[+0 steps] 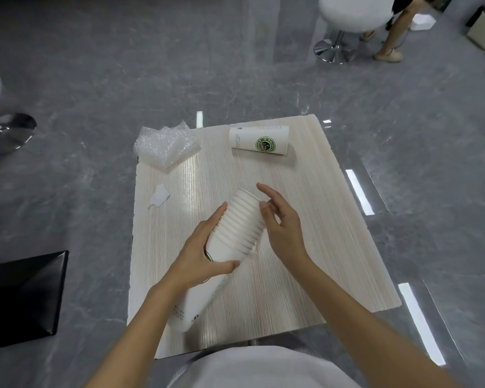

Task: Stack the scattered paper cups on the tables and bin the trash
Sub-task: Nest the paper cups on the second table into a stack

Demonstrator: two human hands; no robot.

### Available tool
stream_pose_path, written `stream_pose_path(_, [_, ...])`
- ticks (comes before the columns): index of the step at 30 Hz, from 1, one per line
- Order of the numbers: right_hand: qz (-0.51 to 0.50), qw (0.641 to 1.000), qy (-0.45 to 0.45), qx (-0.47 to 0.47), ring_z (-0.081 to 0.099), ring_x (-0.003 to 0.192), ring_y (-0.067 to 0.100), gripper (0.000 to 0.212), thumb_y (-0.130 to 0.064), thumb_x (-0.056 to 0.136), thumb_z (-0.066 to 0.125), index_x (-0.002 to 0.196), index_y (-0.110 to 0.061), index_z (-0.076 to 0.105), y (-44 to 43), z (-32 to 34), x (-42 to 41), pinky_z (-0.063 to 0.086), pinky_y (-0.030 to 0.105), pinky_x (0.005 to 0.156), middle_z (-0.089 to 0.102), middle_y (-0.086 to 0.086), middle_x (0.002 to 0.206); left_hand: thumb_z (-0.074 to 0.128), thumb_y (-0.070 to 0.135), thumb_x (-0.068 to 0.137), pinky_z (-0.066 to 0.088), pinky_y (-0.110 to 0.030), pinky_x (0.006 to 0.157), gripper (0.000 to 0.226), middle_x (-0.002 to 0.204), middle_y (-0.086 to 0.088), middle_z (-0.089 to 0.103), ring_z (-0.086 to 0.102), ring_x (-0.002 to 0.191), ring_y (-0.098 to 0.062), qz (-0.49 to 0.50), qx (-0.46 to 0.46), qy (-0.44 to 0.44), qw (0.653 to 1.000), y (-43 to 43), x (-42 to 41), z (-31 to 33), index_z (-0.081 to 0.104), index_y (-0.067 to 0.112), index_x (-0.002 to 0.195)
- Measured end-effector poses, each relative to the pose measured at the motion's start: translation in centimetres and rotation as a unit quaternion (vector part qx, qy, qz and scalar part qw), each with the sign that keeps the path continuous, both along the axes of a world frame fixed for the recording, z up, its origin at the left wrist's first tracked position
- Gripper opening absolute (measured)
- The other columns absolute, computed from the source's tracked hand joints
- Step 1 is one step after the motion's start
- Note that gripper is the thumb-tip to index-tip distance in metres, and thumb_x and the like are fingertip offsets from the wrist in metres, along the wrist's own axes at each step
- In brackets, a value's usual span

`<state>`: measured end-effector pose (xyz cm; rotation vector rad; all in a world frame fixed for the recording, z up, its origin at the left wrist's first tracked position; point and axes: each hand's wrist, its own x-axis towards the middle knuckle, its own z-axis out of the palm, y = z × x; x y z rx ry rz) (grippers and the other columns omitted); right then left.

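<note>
While the left hand (202,256) wraps round a stack of paper cups (237,219), its thumb lies across the near side of the lowest cup and its fingers curl behind, pressed close together. The stack is held tilted above the near middle of the light wood-grain table (314,247), its closed base pointing back toward the person and its ringed rims pointing away to the right. The right hand (282,224) sits just beside the rim end, fingers loosely spread and slightly bent, the index finger reaching furthest out; whether the thumb touches the rims cannot be told, and it grips nothing. At the far edge of the table a single paper cup (259,141) with a green round logo lies on its side, well apart from the stack. A crumpled piece of bubble wrap (165,144) rests on the far left corner, and a small torn paper scrap (158,196) lies near the left edge. On the grey floor (95,79) stand a black tray-like object (23,298) at the left and a white stool (350,12) beyond the table.
</note>
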<state>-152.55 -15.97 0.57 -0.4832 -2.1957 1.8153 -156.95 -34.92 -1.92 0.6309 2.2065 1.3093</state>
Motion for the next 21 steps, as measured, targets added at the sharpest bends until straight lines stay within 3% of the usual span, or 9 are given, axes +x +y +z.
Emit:
stream_pose_path(3, [0.008,1.0,0.004,0.004,0.05,0.078,0.003,0.033,-0.016,0.098,0.048,0.13,-0.024,0.055,0.3,0.3,-0.4,0.041,0.013,0.081,0.054,-0.008,0.082,0.081,0.048,0.063,0.032,-0.018,0.101,0.109,0.142,0.031,0.036,0.036,0.13,0.009,0.004,0.002,-0.01,1.0,0.1,0.0,0.0,0.018,0.049,0.151])
stream_pose_path(7, [0.023,1.0,0.005,0.005,0.053,0.11,-0.008,0.031,-0.018,0.1,0.043,0.128,-0.023,0.057,0.1,0.2,-0.4,0.038,0.008,0.091,0.059,-0.016,0.12,0.082,0.046,0.063,0.035,-0.029,0.108,0.107,0.146,0.031,0.036,0.037,0.133,0.005,0.002,0.001,-0.008,1.0,0.0,-0.3,0.2,0.021,0.05,0.151])
stream_pose_path(9, [0.032,0.999,-0.003,0.0,0.051,0.116,-0.006,0.03,-0.018,0.101,0.042,0.126,-0.021,0.058,0.1,-0.3,-0.4,0.038,0.01,0.094,0.06,-0.013,0.125,0.082,0.043,0.063,0.037,-0.037,0.112,0.106,0.147,0.028,0.037,0.038,0.135,0.002,-0.005,-0.006,-0.008,1.0,-0.1,-0.6,0.4,0.022,0.052,0.149])
stream_pose_path(17, [0.036,0.998,0.002,-0.055,0.056,0.108,0.001,0.03,-0.009,0.099,0.045,0.12,-0.024,0.061,0.2,-0.9,-1.1,0.043,0.018,0.094,0.062,-0.011,0.121,0.082,0.046,0.062,0.045,-0.045,0.106,0.106,0.143,0.023,0.041,0.043,0.129,-0.001,-0.002,-0.024,-0.002,1.0,1.1,-1.4,0.4,0.02,0.058,0.147])
stream_pose_path(21, [0.031,0.996,-0.004,-0.078,0.056,0.099,-0.003,0.03,-0.008,0.098,0.045,0.12,-0.022,0.061,0.7,-0.8,-2.0,0.044,0.013,0.088,0.063,-0.009,0.114,0.081,0.055,0.061,0.045,-0.041,0.104,0.106,0.139,0.023,0.043,0.044,0.126,0.0,0.001,-0.038,0.013,0.999,1.9,-2.0,0.3,0.016,0.064,0.144])
